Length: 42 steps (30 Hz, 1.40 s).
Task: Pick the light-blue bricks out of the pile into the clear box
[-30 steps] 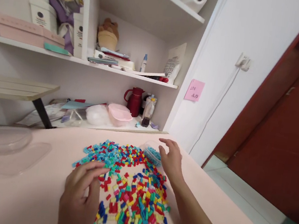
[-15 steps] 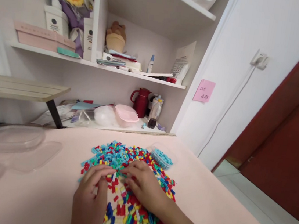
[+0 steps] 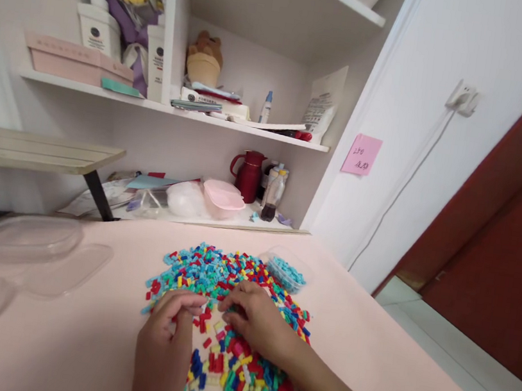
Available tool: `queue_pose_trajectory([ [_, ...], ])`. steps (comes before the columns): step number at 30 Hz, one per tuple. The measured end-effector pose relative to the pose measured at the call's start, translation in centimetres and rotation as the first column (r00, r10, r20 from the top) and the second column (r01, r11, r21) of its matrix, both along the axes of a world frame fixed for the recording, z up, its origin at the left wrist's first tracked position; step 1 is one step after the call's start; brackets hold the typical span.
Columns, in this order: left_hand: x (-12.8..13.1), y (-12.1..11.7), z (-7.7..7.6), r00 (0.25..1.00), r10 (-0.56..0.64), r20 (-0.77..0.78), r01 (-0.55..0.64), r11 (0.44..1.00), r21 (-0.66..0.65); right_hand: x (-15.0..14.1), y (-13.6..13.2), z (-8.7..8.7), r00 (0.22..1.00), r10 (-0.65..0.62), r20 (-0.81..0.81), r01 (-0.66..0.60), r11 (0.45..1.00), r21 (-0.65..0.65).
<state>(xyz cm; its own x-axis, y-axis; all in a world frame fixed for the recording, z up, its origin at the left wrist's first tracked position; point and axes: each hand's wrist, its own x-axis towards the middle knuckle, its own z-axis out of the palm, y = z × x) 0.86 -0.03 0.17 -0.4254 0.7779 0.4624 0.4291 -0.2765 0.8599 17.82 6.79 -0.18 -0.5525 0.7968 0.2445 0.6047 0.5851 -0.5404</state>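
A wide heap of small plastic building bricks [image 3: 202, 269] in blue, red, yellow, green and white lies on the pink tabletop. At its left side is my left hand [image 3: 168, 331], fingers bent forward and thumb tucked close under them. Whatever it may hold is hidden. My right hand [image 3: 256, 318] rests over the heap's middle, fingers curved down to the bricks and thumb apart from them. No brick shows in its grasp. Behind it, a clear plastic tub [image 3: 286, 271] holds light-blue bricks.
Clear plastic containers [image 3: 32, 234] and a lid [image 3: 68, 269] lie on the left of the pink tabletop [image 3: 89, 346]. A shelf at the back bears a pink bowl [image 3: 223, 198], a red jug [image 3: 248, 176] and a bottle of dark liquid [image 3: 272, 198]. A small wooden stand [image 3: 38, 151] is at left.
My hands have drawn slightly apart; the right fingertips have pulled back from the left ones. My left thumb has come nearer its fingers. The camera view has shifted a little.
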Motion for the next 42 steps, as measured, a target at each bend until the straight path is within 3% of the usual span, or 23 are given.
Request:
queue_pose_trajectory([
  [6, 0.3, -0.2, 0.2, 0.999, -0.035, 0.016, 0.036, 0.999, -0.016, 0.6, 0.0, 0.6, 0.999, 0.033, -0.004, -0.033, 0.999, -0.031],
  [17, 0.4, -0.2, 0.2, 0.997, -0.06, 0.047, 0.062, 0.997, -0.048, -0.2, 0.2, 0.5, 0.989, -0.064, 0.134, 0.047, 0.991, 0.127],
  [34, 0.0, 0.1, -0.2, 0.996, -0.072, -0.046, 0.068, 0.995, -0.071, -0.2, 0.5, 0.0, 0.995, -0.094, 0.046, 0.088, 0.99, 0.108],
  [38, 0.0, 0.8, -1.0, 0.985, -0.102, -0.137, 0.095, 0.994, -0.056, 0.2, 0.8, 0.1, 0.997, -0.071, -0.034, 0.072, 0.996, 0.05],
  [42, 0.5, 1.5, -2.8, 0.977, -0.087, -0.193, 0.095, 0.995, 0.033, 0.5, 0.6, 0.9, 0.976, -0.052, -0.211, 0.033, 0.995, -0.091],
])
